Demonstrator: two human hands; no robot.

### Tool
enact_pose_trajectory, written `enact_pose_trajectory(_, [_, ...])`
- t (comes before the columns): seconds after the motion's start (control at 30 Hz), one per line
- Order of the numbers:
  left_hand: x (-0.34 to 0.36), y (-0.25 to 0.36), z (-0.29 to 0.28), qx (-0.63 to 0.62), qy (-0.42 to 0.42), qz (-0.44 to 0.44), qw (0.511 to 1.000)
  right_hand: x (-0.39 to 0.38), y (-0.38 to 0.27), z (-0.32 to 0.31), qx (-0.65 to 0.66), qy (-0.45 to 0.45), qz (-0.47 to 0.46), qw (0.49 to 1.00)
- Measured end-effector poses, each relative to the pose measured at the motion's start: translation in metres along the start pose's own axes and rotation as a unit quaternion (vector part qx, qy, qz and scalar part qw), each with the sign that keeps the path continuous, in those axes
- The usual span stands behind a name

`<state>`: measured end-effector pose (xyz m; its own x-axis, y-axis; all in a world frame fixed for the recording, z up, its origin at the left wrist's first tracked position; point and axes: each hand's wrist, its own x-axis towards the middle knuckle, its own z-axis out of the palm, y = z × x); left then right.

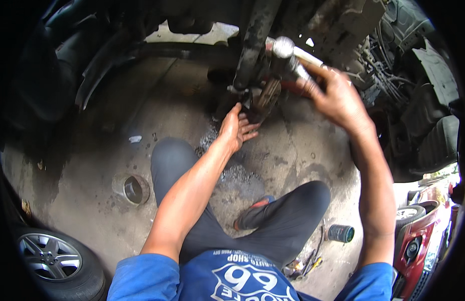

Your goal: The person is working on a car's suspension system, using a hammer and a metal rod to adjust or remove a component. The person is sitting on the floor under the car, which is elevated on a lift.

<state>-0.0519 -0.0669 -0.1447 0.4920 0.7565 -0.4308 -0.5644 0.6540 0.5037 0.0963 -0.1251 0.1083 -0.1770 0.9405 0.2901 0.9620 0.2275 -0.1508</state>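
My right hand (339, 96) is raised at the upper right, closed around the shiny handle of a hammer (283, 48). Its rounded metal head is beside the dark underparts of a raised vehicle. Lower and to the left, my left hand (235, 129) has its fingers stretched apart, with nothing visible in it. The thumb points up toward a worn, rusty suspension part (268, 94); whether it touches is unclear. Above that part, a thick, dirty shaft-like tube (257, 37) comes down from the vehicle. Shadow and motion blur hide details around the hammer.
A wheel with a tire (50, 255) lies at lower left, near a round container (136, 189). A dark cylindrical can (341, 233) and small tools (308, 263) lie right of my legs. Dark spills stain the concrete (237, 178). A red car (427, 246) stands at far right.
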Motion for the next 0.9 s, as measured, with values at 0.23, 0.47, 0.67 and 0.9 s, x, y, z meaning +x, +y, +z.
enact_pose_trajectory(0.23, [0.002,-0.007,-0.003,-0.011,-0.019,-0.001,1.0,0.028,-0.029,-0.088,0.152,0.241,0.061,0.957])
enact_pose_trajectory(0.47, [-0.002,0.002,0.004,-0.059,-0.042,-0.009,0.997,-0.011,0.014,0.011,-0.05,0.017,0.023,0.998])
enact_pose_trajectory(0.67, [0.003,-0.008,0.001,-0.057,-0.059,-0.009,0.997,0.016,0.016,-0.079,0.012,0.26,-0.079,0.962])
enact_pose_trajectory(0.9, [0.004,0.0,0.003,-0.062,-0.094,-0.013,0.994,-0.001,-0.04,0.001,-0.139,-0.014,0.025,0.99])
